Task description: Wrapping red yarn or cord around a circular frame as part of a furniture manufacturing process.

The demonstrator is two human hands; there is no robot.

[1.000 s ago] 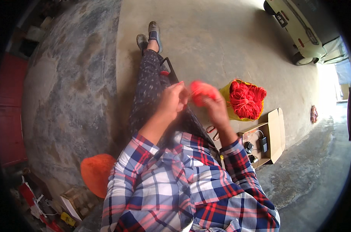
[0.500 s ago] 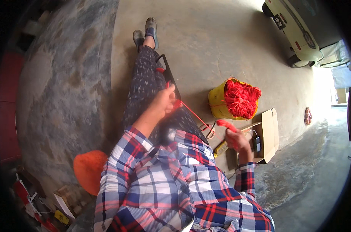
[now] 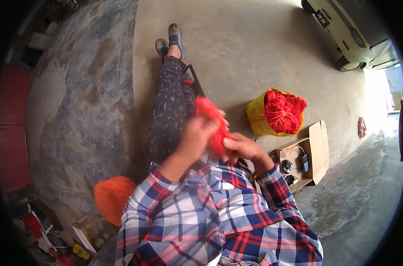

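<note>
Nearest the camera is the person's plaid shirt (image 3: 219,221), with both forearms rising out of it toward the lap. The left hand (image 3: 197,135) and the right hand (image 3: 243,148) meet just above the knees, and between them sits a bundle of red string (image 3: 212,122). The left hand is curled around the near-left side of the bundle, fingers closed on it. The right hand grips it from the lower right, thumb laid flat against the strands and fingers folded under. The bundle's long axis runs up and away from the person, slanting from the right hand's thumb toward the far left, so its free upper end stands beyond the left hand's knuckles. Both hands touch it; the left one covers more of its length, and the right one holds its lower end.

To the person's left, on the floor, lies an orange heap (image 3: 113,197) beside some small boxes. To the right stands an open cardboard box (image 3: 319,153) holding dark gadgets and cables. Just past it is a yellow bag (image 3: 257,119) filled with more red string, well apart from the hands. Farther on, the outstretched legs end in grey shoes (image 3: 175,37) on the concrete floor (image 3: 263,48), and a pale car (image 3: 343,35) is parked at the far right.
</note>
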